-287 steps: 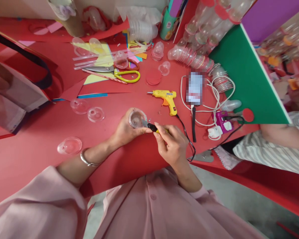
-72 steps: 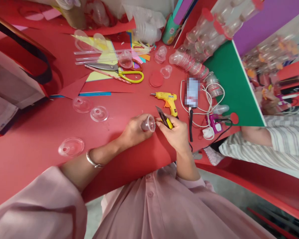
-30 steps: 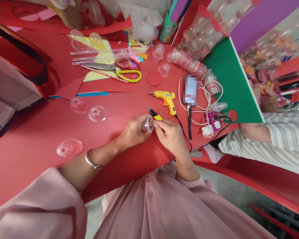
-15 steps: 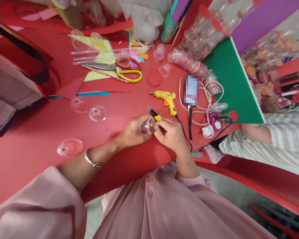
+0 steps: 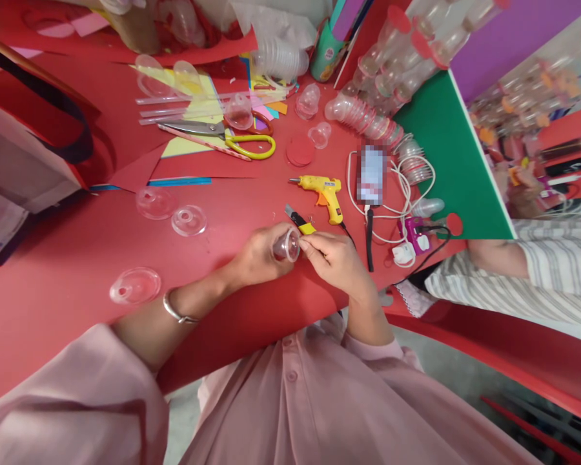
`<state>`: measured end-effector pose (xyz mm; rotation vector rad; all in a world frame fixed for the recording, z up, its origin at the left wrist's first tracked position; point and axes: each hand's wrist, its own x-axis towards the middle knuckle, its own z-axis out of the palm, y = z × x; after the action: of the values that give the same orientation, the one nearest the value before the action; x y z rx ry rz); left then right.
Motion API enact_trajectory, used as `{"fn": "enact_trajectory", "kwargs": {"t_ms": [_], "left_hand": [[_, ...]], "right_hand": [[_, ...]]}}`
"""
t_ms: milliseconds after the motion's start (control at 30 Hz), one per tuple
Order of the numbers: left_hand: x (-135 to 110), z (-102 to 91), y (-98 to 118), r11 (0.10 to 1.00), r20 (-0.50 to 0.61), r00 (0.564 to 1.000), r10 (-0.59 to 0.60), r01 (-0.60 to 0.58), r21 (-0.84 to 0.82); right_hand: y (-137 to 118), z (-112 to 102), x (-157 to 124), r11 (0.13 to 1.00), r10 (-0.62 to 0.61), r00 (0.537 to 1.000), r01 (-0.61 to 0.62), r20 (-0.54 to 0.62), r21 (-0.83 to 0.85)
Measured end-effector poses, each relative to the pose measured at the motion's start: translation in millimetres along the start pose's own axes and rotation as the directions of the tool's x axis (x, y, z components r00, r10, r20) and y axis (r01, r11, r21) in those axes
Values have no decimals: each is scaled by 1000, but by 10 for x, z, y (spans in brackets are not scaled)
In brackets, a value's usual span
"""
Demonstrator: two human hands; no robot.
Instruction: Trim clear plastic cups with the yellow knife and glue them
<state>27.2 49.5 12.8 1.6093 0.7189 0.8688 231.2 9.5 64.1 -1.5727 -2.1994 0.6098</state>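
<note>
My left hand (image 5: 259, 255) is closed round a small clear plastic cup (image 5: 286, 245), held on its side just above the red table (image 5: 77, 271). My right hand (image 5: 334, 258) is closed on a yellow and black utility knife (image 5: 297, 222) whose blade end points up and to the left, past the cup's rim. The fingertips of both hands meet at the cup. A silver bangle sits on my left wrist.
A yellow glue gun (image 5: 323, 192), a phone (image 5: 372, 173) with white cables and a purple plug lie right of the hands. Yellow-handled scissors (image 5: 223, 137), coloured paper, clear domed lids (image 5: 134, 286) and stacked cups (image 5: 363, 116) cover the table. A person in a striped sleeve (image 5: 523, 278) sits at right.
The hands have stayed together at the cup over the last second. Earlier the cup's mouth faced up with the knife tip at its rim; now the cup lies sideways.
</note>
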Motion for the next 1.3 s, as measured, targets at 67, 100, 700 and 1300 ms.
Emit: {"fn": "enact_trajectory", "kwargs": {"t_ms": [67,100,700,1300], "left_hand": [[0,1,-4,1000,0,1000,3,-3,7],[-1,1,-6,1000,3,1000,-1,1,9],[24,-7,36,987,6,997,-72,72,-144],[13,-8,26,993,28,998,-51,54,-106]], "right_hand": [[-5,-17,2,997,-38,999,40,30,-71],[-13,-25,4,992,-51,998,56,43,-111],[-69,85,49,994,-29,987,12,-157,-107],[-21,-7,29,997,-37,999,35,-28,-71]]}}
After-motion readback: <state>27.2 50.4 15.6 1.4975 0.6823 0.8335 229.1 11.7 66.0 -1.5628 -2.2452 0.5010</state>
